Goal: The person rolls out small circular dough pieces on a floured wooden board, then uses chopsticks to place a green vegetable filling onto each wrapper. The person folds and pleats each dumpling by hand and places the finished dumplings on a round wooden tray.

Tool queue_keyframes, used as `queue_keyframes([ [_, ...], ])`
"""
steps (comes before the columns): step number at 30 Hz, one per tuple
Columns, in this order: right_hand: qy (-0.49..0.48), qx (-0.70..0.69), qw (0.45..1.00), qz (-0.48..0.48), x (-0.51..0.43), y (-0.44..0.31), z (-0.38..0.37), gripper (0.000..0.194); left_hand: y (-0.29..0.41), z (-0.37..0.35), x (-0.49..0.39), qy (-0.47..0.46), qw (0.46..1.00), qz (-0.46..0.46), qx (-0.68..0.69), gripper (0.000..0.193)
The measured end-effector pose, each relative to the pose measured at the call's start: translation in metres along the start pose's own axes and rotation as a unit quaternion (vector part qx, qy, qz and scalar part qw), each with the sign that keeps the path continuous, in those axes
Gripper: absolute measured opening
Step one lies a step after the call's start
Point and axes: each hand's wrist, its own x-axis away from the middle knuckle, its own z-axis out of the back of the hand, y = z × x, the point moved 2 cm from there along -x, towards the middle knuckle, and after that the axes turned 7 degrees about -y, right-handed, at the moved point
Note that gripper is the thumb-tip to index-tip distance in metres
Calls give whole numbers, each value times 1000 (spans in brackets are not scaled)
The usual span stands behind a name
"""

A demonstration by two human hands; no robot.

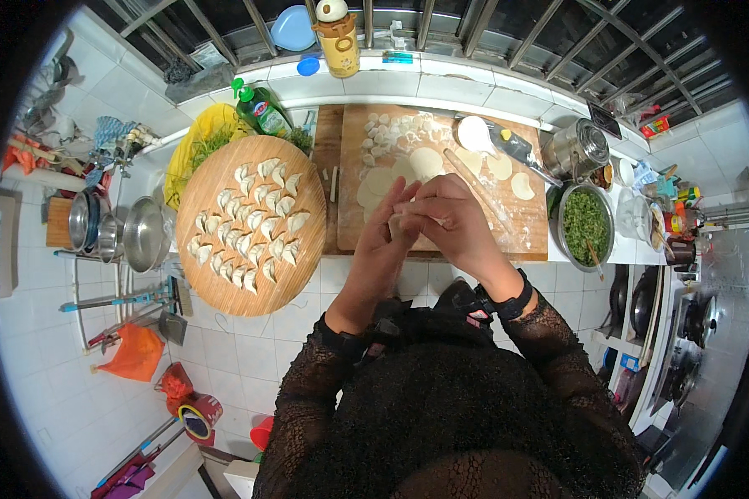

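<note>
Above the front of the floured wooden board [443, 243], my left hand [382, 221] and my right hand [446, 209] meet. Between their fingertips they pinch a pale dough dumpling [399, 227], mostly hidden by the fingers. Flat round wrappers [374, 187] overlap just beyond my left hand, and one wrapper [425, 163] lies behind my fingers. A wooden rolling pin [474, 181] lies slantwise beyond my right hand. Small dough pieces [406, 126] are scattered at the back of the board. To the left, a round wooden board [225, 298] carries several folded dumplings [243, 243].
At right stands a metal bowl [611, 227] of chopped green filling [583, 218] with chopsticks [594, 254]. A cleaver [515, 145] and a white bowl [474, 133] sit at the board's back right. Beyond the round board are a green soap bottle [267, 115] and a yellow bag [184, 153].
</note>
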Motion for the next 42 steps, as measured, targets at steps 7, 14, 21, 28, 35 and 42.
queue_keyframes([
  [7, 3, 71, 997, 19, -4, -10, -3, 19, 9, 11, 0, -30, 993, -15, -110, 67],
  [14, -28, 34, 999, 3, -7, -7, -6, 24, 25, 18, 6, -50, 987, 79, -133, 62],
  [21, -16, 66, 996, 52, -9, -11, -7, 22, 24, 19, 9, -44, 994, 64, -73, 48],
  [28, -50, 94, 989, 101, -13, -15, -12, 20, 24, 20, 13, -49, 995, 55, -71, 52],
  [35, -137, 131, 974, 125, -18, -27, -17, 15, 25, 23, 15, -45, 990, 25, -130, 53],
  [42, 7, 7, 1000, -12, -23, -17, -20, 26, 14, 31, 14, 91, 991, 26, 97, 45],
])
